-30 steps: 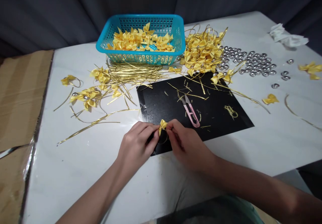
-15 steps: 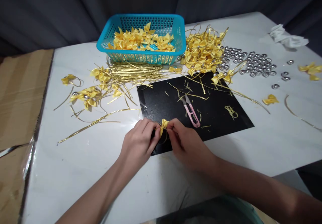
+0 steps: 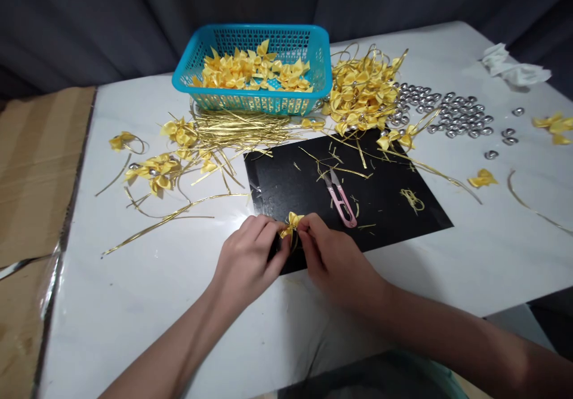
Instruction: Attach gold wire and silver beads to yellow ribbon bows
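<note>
A small yellow ribbon bow (image 3: 293, 220) is pinched between my two hands over the near left part of a black mat (image 3: 286, 178). My left hand (image 3: 250, 252) grips its left side with thumb and fingers. On its right side, my right hand (image 3: 335, 261) is closed with fingertips pressed together. A thin gold strand loops below the bow, partly hidden by the fingers. Pink thread snips (image 3: 342, 202) lie on the mat beyond my right hand, among gold cord scraps (image 3: 412, 200).
A teal basket (image 3: 259, 98) of yellow bows stands at the back, with gold cords (image 3: 242, 129) in front. Right of it are a heap of corded bows (image 3: 362, 91), silver beads (image 3: 461, 115) and white cloth (image 3: 514, 70). More bows (image 3: 156, 172) lie left.
My left hand's thumb and fingers have shifted slightly right around the bow, whose lower part has turned a little. My right hand has barely moved.
</note>
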`<state>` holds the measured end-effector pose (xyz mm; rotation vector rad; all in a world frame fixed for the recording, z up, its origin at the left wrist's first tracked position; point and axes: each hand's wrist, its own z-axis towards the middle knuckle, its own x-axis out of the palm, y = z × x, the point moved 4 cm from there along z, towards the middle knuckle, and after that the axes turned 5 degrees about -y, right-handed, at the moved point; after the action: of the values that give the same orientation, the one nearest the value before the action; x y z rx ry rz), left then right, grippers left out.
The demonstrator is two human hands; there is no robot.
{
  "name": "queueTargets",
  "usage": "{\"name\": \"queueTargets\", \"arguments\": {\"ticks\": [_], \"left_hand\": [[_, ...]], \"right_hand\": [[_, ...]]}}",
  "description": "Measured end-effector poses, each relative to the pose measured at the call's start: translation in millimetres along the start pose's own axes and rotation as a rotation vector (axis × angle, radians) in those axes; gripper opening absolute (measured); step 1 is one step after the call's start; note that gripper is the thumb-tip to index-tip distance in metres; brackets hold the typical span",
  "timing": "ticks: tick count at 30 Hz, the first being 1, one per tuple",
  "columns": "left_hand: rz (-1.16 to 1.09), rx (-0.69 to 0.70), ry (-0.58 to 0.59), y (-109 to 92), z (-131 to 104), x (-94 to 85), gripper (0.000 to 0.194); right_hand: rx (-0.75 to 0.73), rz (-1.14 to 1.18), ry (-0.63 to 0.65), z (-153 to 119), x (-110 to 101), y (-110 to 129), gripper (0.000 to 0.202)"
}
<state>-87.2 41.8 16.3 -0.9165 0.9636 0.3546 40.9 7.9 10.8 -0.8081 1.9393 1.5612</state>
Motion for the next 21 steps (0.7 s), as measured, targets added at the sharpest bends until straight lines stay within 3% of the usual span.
{"name": "queueTargets", "arguments": {"ticks": [5, 8, 10, 12, 15, 18, 21], "left_hand": [[-0.034, -0.021, -0.006, 1, 1, -1.1, 0.008], [-0.141, -0.063, -0.033, 4, 3, -3.0, 0.009], [-0.258, -0.176, -0.073, 9, 4, -4.9, 0.007], [-0.401, -0.365, -0.103, 16, 5, -6.0, 0.007], [-0.632, -0.613, -0.113, 23, 7, -5.9, 0.009], [-0.793, -0.718, -0.119, 24, 11, -5.9, 0.012], [-0.914, -0.776, -0.146, 20, 17, -3.9, 0.013]], "right_hand": [[-0.015, 0.115, 0.037, 1, -1, -2, 0.011], [0.009, 0.425, 0.092, 3, -6, -5, 0.014], [0.084, 0.659, 0.081, 6, -17, -11, 0.016], [0.144, 0.825, 0.030, 10, -38, -18, 0.016], [0.110, 0.947, -0.105, 18, -87, -24, 0.009], [0.061, 0.976, -0.210, 26, -134, -28, 0.006], [-0.068, 0.946, -0.276, 35, -157, -28, 0.009]]}}
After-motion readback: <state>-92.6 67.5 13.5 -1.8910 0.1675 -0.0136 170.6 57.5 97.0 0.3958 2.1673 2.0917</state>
